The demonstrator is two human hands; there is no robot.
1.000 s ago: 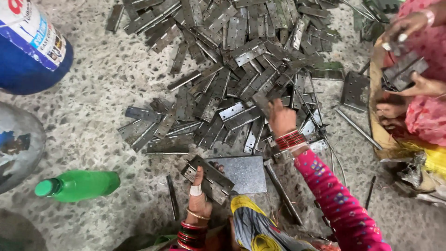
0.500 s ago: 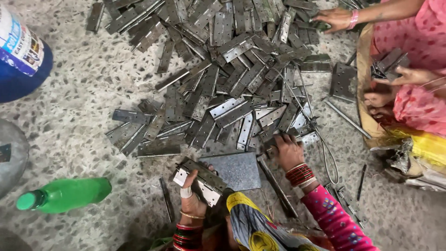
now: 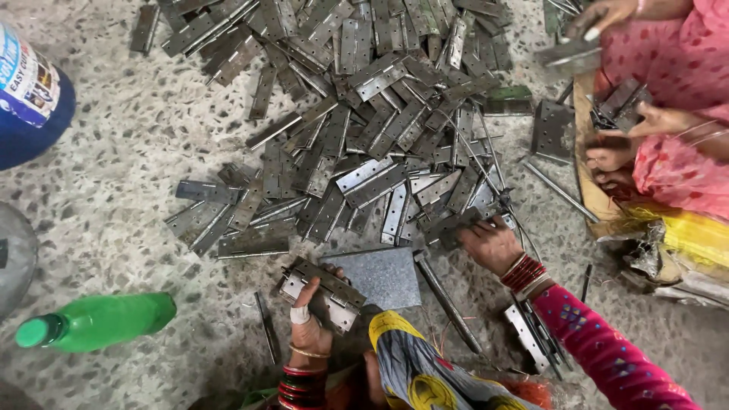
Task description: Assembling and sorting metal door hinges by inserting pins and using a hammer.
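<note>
At six o'clock of the frame, low on the speckled floor (image 3: 114, 152), I log both of my hands at work beside the grey stone slab (image 3: 377, 277). Compared with a second ago, my right hand (image 3: 492, 244) has drawn back from the middle of the hinge pile (image 3: 364, 121) to its near edge at about four o'clock, and it now rests on a dark hinge leaf (image 3: 456, 226) at the pile's fringe. I read that as a fresh piece being drawn toward the slab. My left hand (image 3: 310, 323) has barely shifted; it remains on the hinge stack (image 3: 323, 290) lying against the slab's nine o'clock side.

Fingers, right hand: curled down over the dark leaf, tips touching metal. Whether they actually pinch it I cannot tell, since the knuckles hide the grip.

Fingers, left hand: closed on the stack, bandaged thumb (image 3: 300, 313) on top, the others tucked under its edge.

Other items noted: a green bottle (image 3: 99, 323) lying on its side at eight o'clock; a blue container (image 3: 30, 99) at ten o'clock; loose pins (image 3: 448, 304) at five o'clock. At two o'clock a co-worker's hand (image 3: 657, 120) holds further hinges, well apart from mine.
</note>
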